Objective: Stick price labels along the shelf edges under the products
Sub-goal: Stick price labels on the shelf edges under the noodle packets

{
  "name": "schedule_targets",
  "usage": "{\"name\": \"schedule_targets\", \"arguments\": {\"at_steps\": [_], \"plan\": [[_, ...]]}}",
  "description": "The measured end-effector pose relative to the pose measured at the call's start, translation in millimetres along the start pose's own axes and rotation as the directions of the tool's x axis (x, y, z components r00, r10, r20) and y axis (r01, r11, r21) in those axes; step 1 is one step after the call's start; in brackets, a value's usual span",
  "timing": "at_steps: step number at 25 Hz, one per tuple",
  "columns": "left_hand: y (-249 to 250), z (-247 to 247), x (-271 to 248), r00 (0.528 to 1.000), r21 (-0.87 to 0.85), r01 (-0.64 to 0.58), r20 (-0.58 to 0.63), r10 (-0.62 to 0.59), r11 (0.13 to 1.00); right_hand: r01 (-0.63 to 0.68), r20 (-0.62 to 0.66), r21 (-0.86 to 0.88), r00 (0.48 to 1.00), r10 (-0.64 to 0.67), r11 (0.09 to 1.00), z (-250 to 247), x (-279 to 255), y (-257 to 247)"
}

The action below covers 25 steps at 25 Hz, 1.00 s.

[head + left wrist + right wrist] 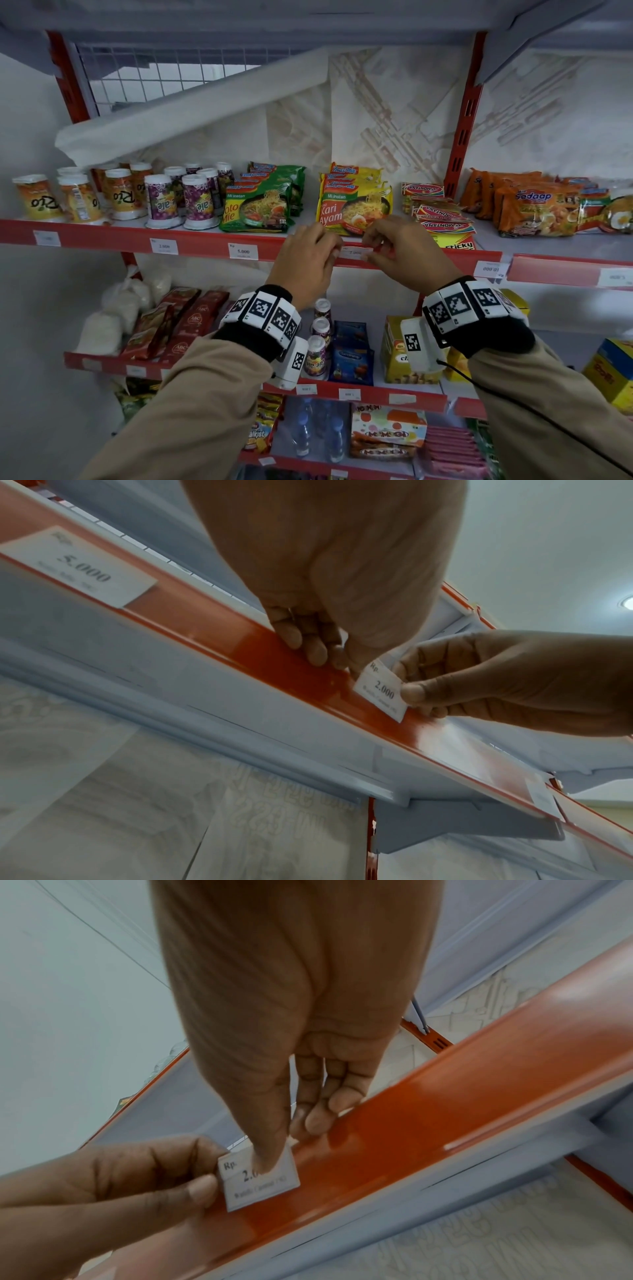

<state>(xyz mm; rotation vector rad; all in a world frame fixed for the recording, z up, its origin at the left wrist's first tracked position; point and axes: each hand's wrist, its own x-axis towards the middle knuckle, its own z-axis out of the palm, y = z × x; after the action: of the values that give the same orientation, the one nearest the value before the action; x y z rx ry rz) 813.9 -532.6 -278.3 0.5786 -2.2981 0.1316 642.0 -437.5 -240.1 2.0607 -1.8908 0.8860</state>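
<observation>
A small white price label [356, 252] printed "Rp 2.000" lies against the red shelf edge [205, 244], just below the yellow Kari Ayam noodle pack [352, 209]. My left hand [333, 256] pinches its left end, thumb on the front. My right hand [371, 246] pinches the right end. In the left wrist view the label [380, 689] sits on the shelf edge [240, 639] between my left hand [337, 658] and right hand [416, 699]. The right wrist view has my right hand [277, 1148] thumb on the label [263, 1185], with my left hand [202, 1191] at its side.
On the same strip sit a 5.000 label [243, 251], a 2.000 label [164, 246] and a 10.000 label [491, 269]. Green noodle packs [257, 209], cup drinks [161, 202] and Montana packs [442, 216] stand above. Lower shelves [356, 394] hold more goods.
</observation>
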Motion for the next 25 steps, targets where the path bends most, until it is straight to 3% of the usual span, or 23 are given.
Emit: {"name": "schedule_targets", "arguments": {"at_steps": [5,18,25], "plan": [[-0.9,-3.0,0.5,0.998,0.016,0.025,0.054,-0.025,1.000,-0.037,0.056,-0.098,0.998,0.042,0.995,6.2,-1.0,-0.6],[-1.5,-4.8,4.0,0.998,-0.010,0.037,0.060,-0.037,0.999,-0.043,0.070,-0.103,0.996,0.050,0.994,8.7,-2.2,2.6],[5.6,-9.1,4.1,0.989,0.051,0.127,0.074,-0.130,0.991,-0.032,0.047,-0.098,0.998,0.037,0.995,12.2,-4.1,4.5]]}}
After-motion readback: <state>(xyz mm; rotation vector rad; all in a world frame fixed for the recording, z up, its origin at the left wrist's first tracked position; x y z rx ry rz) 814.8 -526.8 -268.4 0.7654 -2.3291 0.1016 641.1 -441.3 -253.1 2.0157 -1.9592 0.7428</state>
